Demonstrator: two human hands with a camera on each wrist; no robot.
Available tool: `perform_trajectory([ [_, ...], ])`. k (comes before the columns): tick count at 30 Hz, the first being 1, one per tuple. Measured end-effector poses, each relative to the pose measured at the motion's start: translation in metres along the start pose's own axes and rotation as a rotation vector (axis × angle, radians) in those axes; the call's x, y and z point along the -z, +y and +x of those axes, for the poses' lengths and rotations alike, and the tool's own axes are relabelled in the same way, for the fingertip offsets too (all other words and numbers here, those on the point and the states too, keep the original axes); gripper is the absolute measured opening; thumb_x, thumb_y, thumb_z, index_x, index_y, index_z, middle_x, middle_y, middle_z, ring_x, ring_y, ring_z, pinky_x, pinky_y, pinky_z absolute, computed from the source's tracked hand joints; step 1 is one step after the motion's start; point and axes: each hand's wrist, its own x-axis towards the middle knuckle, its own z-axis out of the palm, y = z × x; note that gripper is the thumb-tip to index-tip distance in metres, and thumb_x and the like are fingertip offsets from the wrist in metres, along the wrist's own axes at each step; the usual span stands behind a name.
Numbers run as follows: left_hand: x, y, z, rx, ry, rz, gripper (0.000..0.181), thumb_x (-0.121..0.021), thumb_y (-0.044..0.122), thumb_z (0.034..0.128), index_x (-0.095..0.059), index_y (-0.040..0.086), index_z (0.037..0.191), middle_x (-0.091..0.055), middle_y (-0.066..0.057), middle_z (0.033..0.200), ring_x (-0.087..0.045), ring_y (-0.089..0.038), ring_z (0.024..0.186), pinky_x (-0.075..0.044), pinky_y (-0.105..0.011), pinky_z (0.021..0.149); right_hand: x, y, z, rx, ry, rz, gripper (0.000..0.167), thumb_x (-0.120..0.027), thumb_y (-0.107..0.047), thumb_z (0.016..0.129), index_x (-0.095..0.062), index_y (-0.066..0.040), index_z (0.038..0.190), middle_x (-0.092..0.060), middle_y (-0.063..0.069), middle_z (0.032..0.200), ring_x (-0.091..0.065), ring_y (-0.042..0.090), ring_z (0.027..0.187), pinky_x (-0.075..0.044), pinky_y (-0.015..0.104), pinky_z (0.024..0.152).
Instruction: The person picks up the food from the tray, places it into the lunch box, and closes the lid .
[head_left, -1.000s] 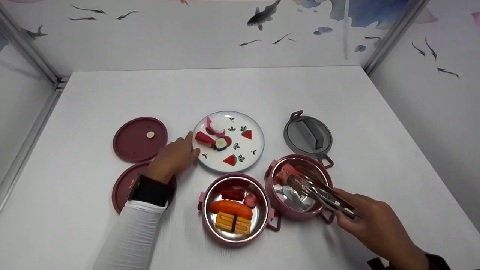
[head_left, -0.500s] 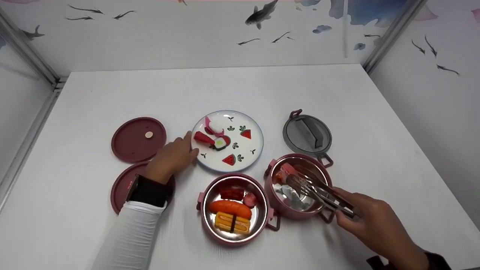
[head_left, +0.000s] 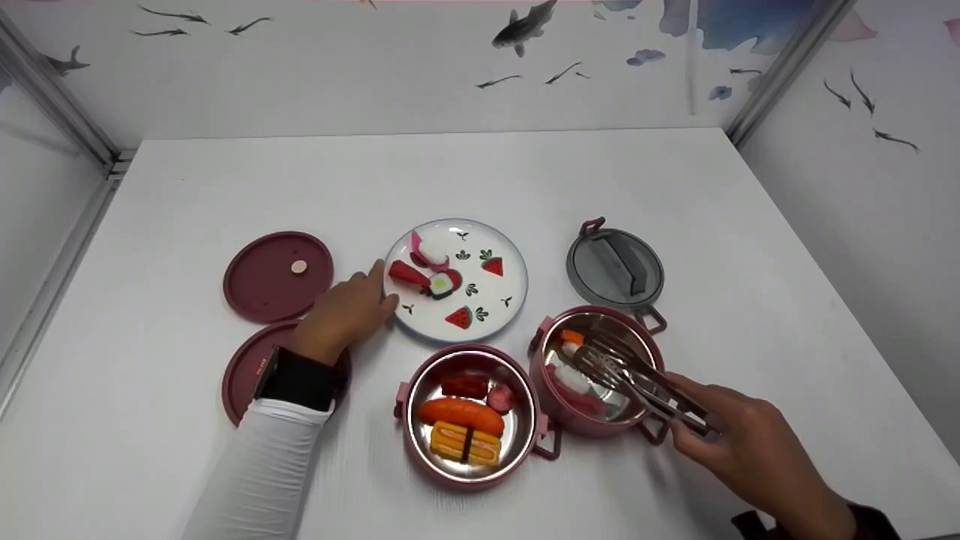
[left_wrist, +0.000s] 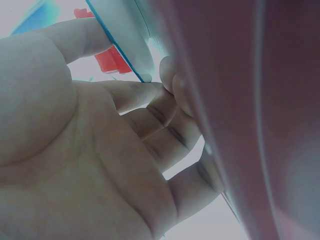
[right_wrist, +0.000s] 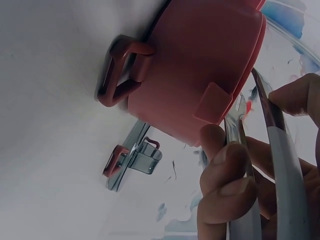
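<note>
My left hand (head_left: 347,316) holds the left rim of a white plate (head_left: 495,300) printed with watermelon slices. On the plate's left side lie a red toy piece (head_left: 409,274), a pink-and-white piece (head_left: 431,253) and a small round sushi roll (head_left: 444,283). My right hand (head_left: 750,442) grips metal tongs (head_left: 652,390), whose tips are down inside the right pink pot (head_left: 600,429). Within that pot, an orange-and-white piece (head_left: 572,339) is by the tips, and a white-and-pink piece (head_left: 574,382) lies lower. Whether the tips touch either is unclear.
A second pink pot (head_left: 469,484) in front holds several toy foods, including an orange one (head_left: 461,417) and a yellow one with a black band (head_left: 465,445). Two maroon lids (head_left: 262,289) lie at left, one partly under my left forearm. A grey lid (head_left: 607,274) lies behind the right pot.
The pink piece at the tongs' tips has dropped to the bottom of the right pot, its white side now showing. Both hands stay in place.
</note>
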Motion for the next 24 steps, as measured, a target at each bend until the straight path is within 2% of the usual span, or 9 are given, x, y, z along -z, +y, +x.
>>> perform_trajectory([
  [7, 0.000, 0.001, -0.001, 0.005, -0.006, -0.009, 0.072, -0.038, 0.038, 0.1038, -0.012, 0.002, 0.160, -0.034, -0.030, 0.156, -0.036, -0.046, 0.143, -0.031, -0.058, 0.117, 0.008, 0.001, 0.016, 0.092, 0.051, -0.029, 0.053, -0.079, -0.004, 0.072, -0.072, -0.012, 0.123, -0.077, 0.004, 0.097, -0.052, 0.006, 0.069, -0.044, 0.021, 0.056],
  [14, 0.003, 0.002, -0.001, 0.000, -0.007, -0.005, 0.072, -0.038, 0.037, 0.1041, -0.011, 0.001, 0.160, -0.035, -0.031, 0.155, -0.037, -0.046, 0.143, -0.032, -0.058, 0.117, 0.021, -0.005, 0.060, 0.224, 0.063, -0.049, 0.048, -0.077, -0.007, 0.075, -0.072, -0.009, 0.123, -0.076, 0.004, 0.094, -0.052, 0.008, 0.065, -0.043, 0.020, 0.055],
  [20, 0.002, 0.000, 0.000, -0.010, 0.010, -0.001, 0.072, -0.039, 0.037, 0.1033, -0.012, 0.000, 0.160, -0.036, -0.031, 0.154, -0.038, -0.046, 0.142, -0.033, -0.059, 0.116, 0.023, -0.024, 0.108, 0.288, 0.004, -0.042, 0.045, -0.073, -0.009, 0.077, -0.072, -0.007, 0.122, -0.075, 0.005, 0.087, -0.046, 0.009, 0.060, -0.037, 0.023, 0.051],
  [22, 0.001, 0.000, -0.001, -0.009, 0.009, -0.002, 0.072, -0.038, 0.037, 0.1031, -0.012, 0.001, 0.160, -0.036, -0.031, 0.154, -0.038, -0.046, 0.142, -0.033, -0.059, 0.116, 0.021, -0.031, 0.123, 0.296, -0.040, -0.057, 0.046, -0.072, -0.011, 0.078, -0.071, -0.007, 0.124, -0.070, 0.004, 0.077, -0.043, 0.010, 0.057, -0.034, 0.024, 0.049],
  [24, 0.001, 0.000, -0.001, -0.006, 0.002, -0.005, 0.072, -0.039, 0.037, 0.1029, -0.013, 0.001, 0.160, -0.036, -0.030, 0.155, -0.038, -0.045, 0.143, -0.032, -0.059, 0.116, 0.018, -0.039, 0.138, 0.294, -0.091, -0.070, 0.047, -0.071, -0.014, 0.079, -0.070, -0.007, 0.126, -0.069, 0.004, 0.077, -0.044, 0.012, 0.058, -0.035, 0.026, 0.051],
])
